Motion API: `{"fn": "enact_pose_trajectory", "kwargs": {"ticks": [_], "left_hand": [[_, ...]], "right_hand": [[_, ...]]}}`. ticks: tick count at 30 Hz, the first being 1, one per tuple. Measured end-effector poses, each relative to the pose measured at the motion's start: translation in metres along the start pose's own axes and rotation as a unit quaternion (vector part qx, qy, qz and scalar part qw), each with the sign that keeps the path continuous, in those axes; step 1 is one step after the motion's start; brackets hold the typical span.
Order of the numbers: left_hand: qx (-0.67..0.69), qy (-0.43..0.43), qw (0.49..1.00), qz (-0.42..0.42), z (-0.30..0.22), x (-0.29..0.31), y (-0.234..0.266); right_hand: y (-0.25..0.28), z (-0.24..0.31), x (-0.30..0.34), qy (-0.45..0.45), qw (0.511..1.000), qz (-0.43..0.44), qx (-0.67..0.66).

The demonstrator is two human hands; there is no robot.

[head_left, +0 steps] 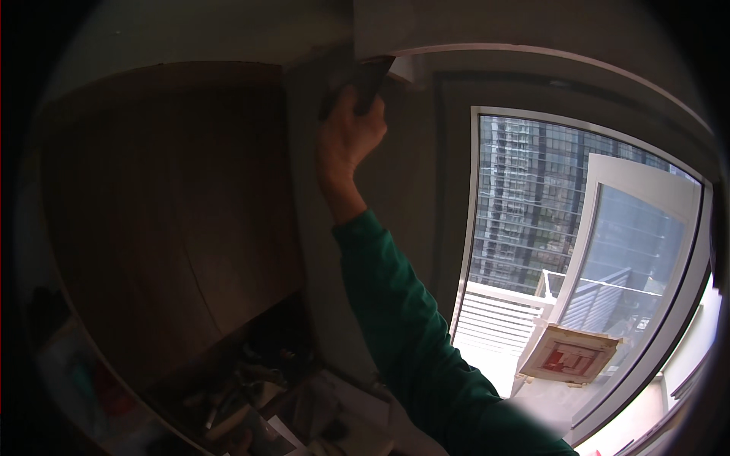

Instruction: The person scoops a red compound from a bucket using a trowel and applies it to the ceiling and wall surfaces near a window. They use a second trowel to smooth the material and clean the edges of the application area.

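Note:
My right hand (353, 140) is raised high, at the end of an arm in a green sleeve. Its fingers are closed round a dark flat, straight-edged tool (373, 82), whose exact kind is too dark to make out. The tool's upper edge is against or very near the underside of a pale ceiling beam (426, 26), at the wall corner. At the lower edge, a dim skin-toned shape (242, 442) may be part of my left hand, beside a grey sheet with a white edge (280, 435). Its fingers cannot be told apart there.
A large brown wooden cabinet (175, 213) fills the left wall. Under it, a dark counter carries jumbled items (251, 380). To the right, a white-framed door (593, 228) stands open onto a balcony with a railing (502, 300). A taped reddish picture (572, 355) is near the door glass.

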State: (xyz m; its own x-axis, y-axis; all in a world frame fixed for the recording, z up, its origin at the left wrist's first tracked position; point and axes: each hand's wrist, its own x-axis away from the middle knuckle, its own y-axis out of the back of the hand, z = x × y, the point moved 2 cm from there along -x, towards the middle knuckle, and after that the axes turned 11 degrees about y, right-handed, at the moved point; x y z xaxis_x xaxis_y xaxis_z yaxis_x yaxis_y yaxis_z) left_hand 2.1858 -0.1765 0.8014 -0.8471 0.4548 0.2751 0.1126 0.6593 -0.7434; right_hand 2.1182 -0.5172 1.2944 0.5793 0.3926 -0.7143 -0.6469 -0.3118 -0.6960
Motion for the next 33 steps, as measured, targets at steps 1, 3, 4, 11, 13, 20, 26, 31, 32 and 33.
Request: {"fn": "enact_pose_trajectory", "kwargs": {"ticks": [1, 3, 4, 11, 13, 20, 26, 31, 32, 33], "left_hand": [[-0.008, 0.006, 1.0, -0.015, -0.001, 0.005, -0.004], [-0.047, 0.0, 0.999, -0.011, -0.003, 0.008, -0.009], [-0.078, -0.012, 0.997, 0.007, -0.003, 0.004, -0.007], [-0.184, -0.09, 0.974, 0.094, 0.0, -0.006, -0.009], [-0.099, -0.012, 0.992, 0.079, 0.009, -0.018, 0.005], [-0.099, 0.024, 0.992, 0.072, 0.008, 0.033, -0.071], [-0.073, 0.176, 0.974, 0.124, 0.064, 0.016, -0.142], [-0.118, 0.283, 0.924, 0.228, 0.111, 0.028, -0.191], [-0.128, 0.323, 0.91, 0.225, 0.114, 0.038, -0.202], [-0.129, 0.364, 0.895, 0.224, 0.128, 0.047, -0.213]], "right_hand": [[0.0, 0.001, 0.0, -0.012, 1.0, 0.018, 0.001], [-0.002, 0.008, -0.002, -0.018, 0.999, 0.036, 0.02], [-0.005, 0.013, -0.003, -0.012, 0.999, 0.037, 0.037], [-0.024, 0.035, 0.001, 0.057, 0.991, 0.064, 0.105], [-0.002, 0.033, 0.019, 0.007, 0.996, 0.079, 0.043], [0.177, 0.057, 0.129, -0.142, 0.97, 0.196, -0.021], [0.332, 0.088, 0.134, -0.289, 0.937, 0.151, 0.125], [0.427, 0.109, 0.143, -0.304, 0.928, 0.132, 0.168], [0.441, 0.121, 0.139, -0.299, 0.93, 0.097, 0.189], [0.457, 0.132, 0.133, -0.29, 0.931, 0.072, 0.212]]}}
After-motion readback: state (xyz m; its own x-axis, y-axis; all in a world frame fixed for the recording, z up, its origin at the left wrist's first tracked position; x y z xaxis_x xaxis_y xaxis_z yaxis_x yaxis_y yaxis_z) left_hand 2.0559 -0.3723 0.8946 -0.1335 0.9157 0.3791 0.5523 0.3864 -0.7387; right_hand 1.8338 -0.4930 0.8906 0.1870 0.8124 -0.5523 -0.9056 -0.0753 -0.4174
